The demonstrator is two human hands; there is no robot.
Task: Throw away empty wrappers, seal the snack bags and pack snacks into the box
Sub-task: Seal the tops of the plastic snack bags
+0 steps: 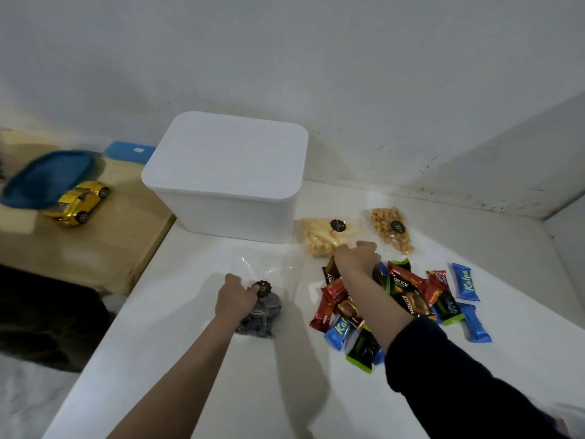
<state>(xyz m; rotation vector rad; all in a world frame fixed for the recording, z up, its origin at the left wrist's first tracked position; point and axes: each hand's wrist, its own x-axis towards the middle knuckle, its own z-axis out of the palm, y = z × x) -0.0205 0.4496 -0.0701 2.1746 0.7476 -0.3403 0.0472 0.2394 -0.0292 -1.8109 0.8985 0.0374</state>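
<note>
the cookie bag (259, 307) is lying on the white tabletop (196, 359), just in front of the closed white box (228, 172) and a little toward the person, its clear open end (253, 264) pointing away toward the box and the dark cookies bunched at the near end. so its long axis is running near to far, and the left hand (235, 297) is right on it, its grip pinching the bag at the dark round sticker (262, 288). the right hand (357, 256) is reaching further out, over the heap of wrapped bars (405, 296), fingers curling down at the near edge of the bag of pale sticks (326, 237); whether that grip is actually holding anything, i can't tell. the nut bag (392, 228) is sitting just beyond, untouched. my read: the left is nearer for the cookie bag, and the loose end to be sealed is lying beyond its grip, boxward. the lid is on, so nothing is going in yet.
</note>
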